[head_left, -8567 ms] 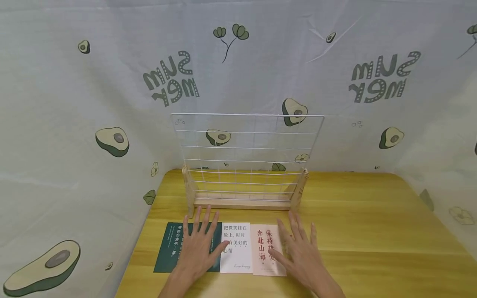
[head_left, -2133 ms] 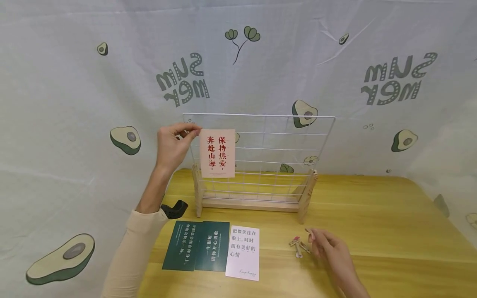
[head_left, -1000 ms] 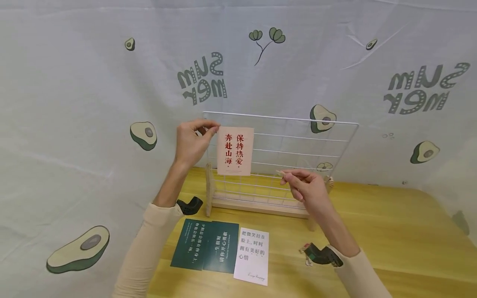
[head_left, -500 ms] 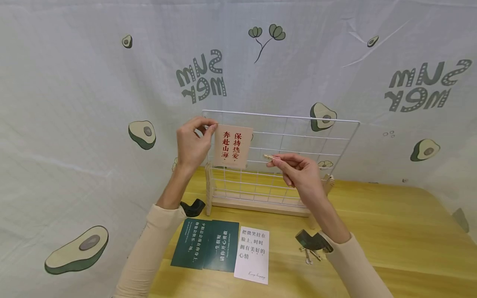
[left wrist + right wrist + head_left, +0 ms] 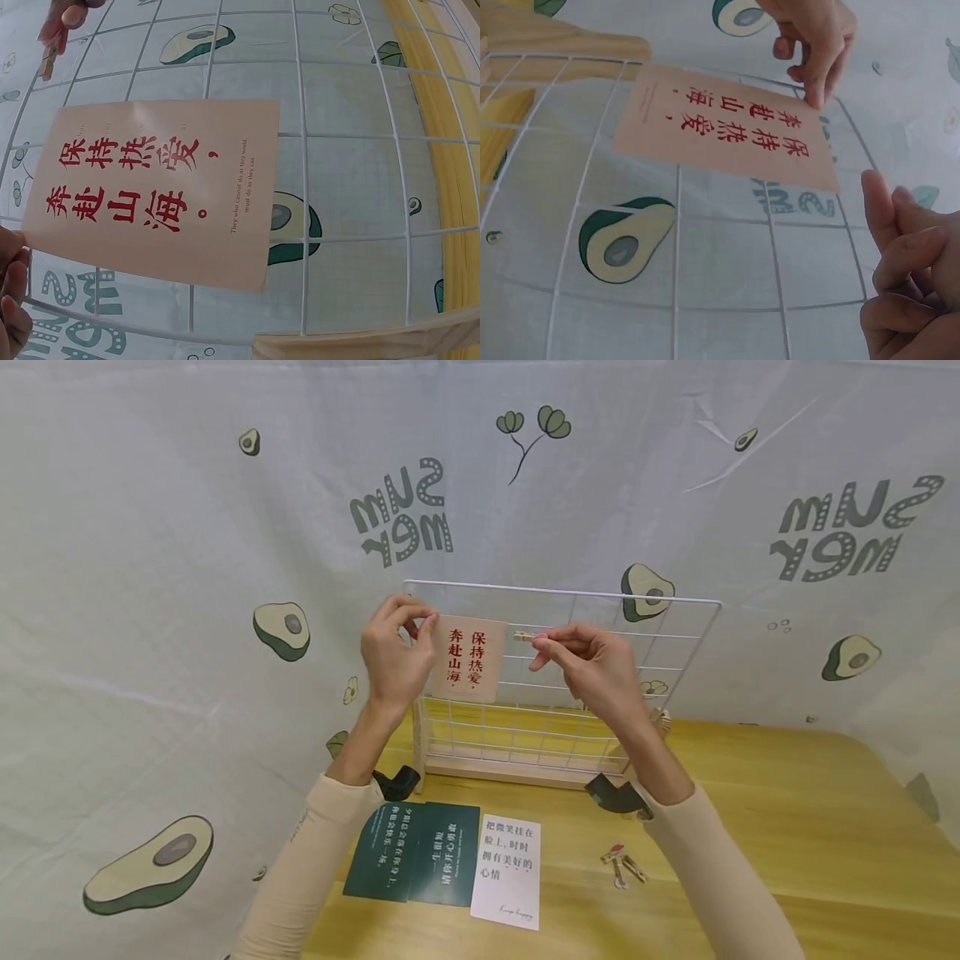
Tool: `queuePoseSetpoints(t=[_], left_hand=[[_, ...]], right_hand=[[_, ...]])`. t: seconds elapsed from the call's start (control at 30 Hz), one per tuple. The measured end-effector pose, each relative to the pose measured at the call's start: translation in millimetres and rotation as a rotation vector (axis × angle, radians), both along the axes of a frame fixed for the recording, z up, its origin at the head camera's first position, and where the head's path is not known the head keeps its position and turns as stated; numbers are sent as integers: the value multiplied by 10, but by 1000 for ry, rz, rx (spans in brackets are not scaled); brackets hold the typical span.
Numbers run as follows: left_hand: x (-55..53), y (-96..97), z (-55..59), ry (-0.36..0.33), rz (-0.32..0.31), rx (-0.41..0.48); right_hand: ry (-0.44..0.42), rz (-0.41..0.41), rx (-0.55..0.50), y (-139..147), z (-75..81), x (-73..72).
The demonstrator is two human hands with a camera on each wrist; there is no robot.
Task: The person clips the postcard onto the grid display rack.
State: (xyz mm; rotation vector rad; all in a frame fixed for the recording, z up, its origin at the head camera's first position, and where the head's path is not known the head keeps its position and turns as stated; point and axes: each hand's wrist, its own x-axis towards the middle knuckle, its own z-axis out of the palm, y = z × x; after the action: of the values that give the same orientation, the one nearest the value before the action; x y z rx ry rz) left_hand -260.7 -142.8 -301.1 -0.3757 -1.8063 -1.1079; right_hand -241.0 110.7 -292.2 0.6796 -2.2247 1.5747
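Observation:
My left hand [image 5: 397,652] pinches the top left corner of a pink card [image 5: 469,660] with red characters. The card lies in front of the upper left part of a white wire grid rack [image 5: 570,685]. To the card's right, my right hand [image 5: 588,668] pinches a small wooden clothespin [image 5: 523,637] between thumb and index finger. The clothespin's tip points left, just short of the card's upper right corner. In the left wrist view the clothespin [image 5: 48,64] shows in the fingers, apart from the card; in the right wrist view the fingers hide it.
Two dark green cards [image 5: 444,855] and a white card [image 5: 507,872] lie on the yellow wooden table [image 5: 750,810] before the rack. Several small clothespins [image 5: 622,865] lie to their right. A wooden base [image 5: 517,772] supports the grid. Behind hangs an avocado-print cloth [image 5: 600,485].
The pink card has been lifted from the table to the grid. My right hand has picked up a clothespin and moved up and left towards the card's top right corner.

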Motion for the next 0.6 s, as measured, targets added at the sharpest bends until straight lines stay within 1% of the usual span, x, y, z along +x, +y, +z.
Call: queuePoseSetpoints(t=[0.17,0.23,0.33,0.47,0.6], left_hand=[[-5,24,-22,33,67,0],[-12,30,-29,42,75,6],[-20,38,-35,46,65,19],[-23,55,-34,38,58,25],[-24,70,-36,34,72,18]], right_hand=[[175,-78,169,-123,123,-60],[233,-107,235,-164,159,-80],[309,-142,326,-205,190,-106],[387,-187,415,-239,224,-132],[427,-211,482,-287,281,-134]])
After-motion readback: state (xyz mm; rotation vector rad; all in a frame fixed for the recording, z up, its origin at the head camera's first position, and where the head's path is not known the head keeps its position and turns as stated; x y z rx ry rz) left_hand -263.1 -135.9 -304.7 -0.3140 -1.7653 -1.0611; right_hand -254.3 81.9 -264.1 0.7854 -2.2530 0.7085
